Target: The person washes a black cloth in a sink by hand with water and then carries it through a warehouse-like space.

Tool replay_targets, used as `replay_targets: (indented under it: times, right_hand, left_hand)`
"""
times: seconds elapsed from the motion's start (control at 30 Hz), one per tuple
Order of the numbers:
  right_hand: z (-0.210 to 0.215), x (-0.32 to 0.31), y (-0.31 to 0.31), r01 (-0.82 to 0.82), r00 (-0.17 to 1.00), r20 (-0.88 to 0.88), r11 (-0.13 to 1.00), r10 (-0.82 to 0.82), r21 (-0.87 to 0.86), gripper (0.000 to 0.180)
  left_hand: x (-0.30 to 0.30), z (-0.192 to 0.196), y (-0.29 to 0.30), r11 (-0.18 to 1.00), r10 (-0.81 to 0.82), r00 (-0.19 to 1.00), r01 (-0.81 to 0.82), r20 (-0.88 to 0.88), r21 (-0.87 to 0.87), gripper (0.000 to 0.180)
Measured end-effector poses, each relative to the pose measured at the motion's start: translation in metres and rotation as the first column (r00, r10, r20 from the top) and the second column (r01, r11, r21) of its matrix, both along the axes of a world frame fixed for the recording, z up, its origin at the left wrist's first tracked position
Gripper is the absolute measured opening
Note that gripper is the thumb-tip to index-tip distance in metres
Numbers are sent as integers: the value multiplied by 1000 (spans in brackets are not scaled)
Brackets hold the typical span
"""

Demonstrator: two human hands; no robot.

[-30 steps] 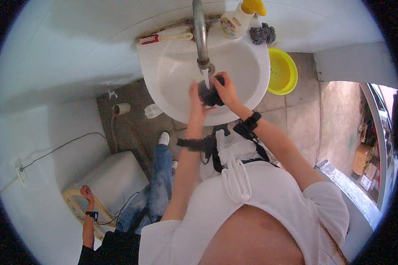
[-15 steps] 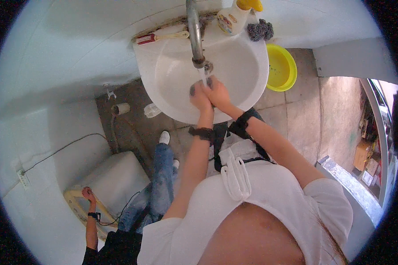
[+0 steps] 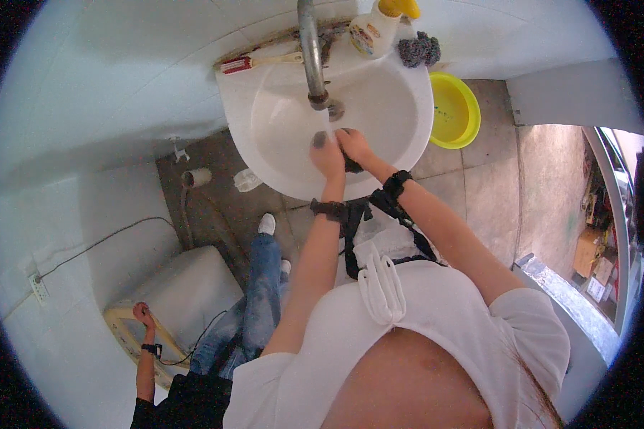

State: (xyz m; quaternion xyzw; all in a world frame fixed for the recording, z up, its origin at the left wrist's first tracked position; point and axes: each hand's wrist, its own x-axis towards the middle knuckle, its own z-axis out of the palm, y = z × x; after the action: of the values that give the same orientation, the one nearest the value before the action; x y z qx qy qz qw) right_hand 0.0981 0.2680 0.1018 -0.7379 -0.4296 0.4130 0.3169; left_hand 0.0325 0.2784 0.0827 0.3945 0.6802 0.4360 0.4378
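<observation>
Over a white sink (image 3: pixel 279 143), beneath a grey tap (image 3: pixel 310 53), a person's left hand (image 3: pixel 327 154) and right hand (image 3: pixel 354 146) meet, fingers curled shut around a small dark object (image 3: pixel 352 166) pressed between them. A yellow basin (image 3: pixel 456 111) sits on the floor beside the sink; a soap bottle (image 3: pixel 372 32) stands on its rim.

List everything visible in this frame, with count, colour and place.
sink: one, white, top centre
tap: one, grey metal, over the sink
dark object: one, blackish, between both hands over the basin
brush: one, red and cream, sink's back-left rim
bottle: one, white with yellow cap, back rim
scouring pad: one, grey, back-right rim
basin: one, yellow, floor right of sink
other person: one, blue jeans, lower left
left hand: at the dark object
right hand: gripping the dark object
</observation>
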Motion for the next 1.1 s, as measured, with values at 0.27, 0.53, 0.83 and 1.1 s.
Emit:
replay_targets:
  times: [0.27,0.53,0.83,1.1]
  right_hand:
    - [-30,9,3,-278,945,182,961,273,4,28]
    - [-2,20,7,-65,997,49,995,61,70,25]
    - [14,8,11,-184,930,367,900,29,395,21]
    - [7,26,31,-101,993,100,906,66,410,22]
  left_hand:
    - [-4,-24,2,994,-52,984,68,168,-87,25]
    - [-10,-20,9,991,53,916,3,398,-137,31]
    - [-14,-10,26,992,14,991,-30,130,123,29]
    - [-7,-18,44,992,-47,986,65,-161,110,30]
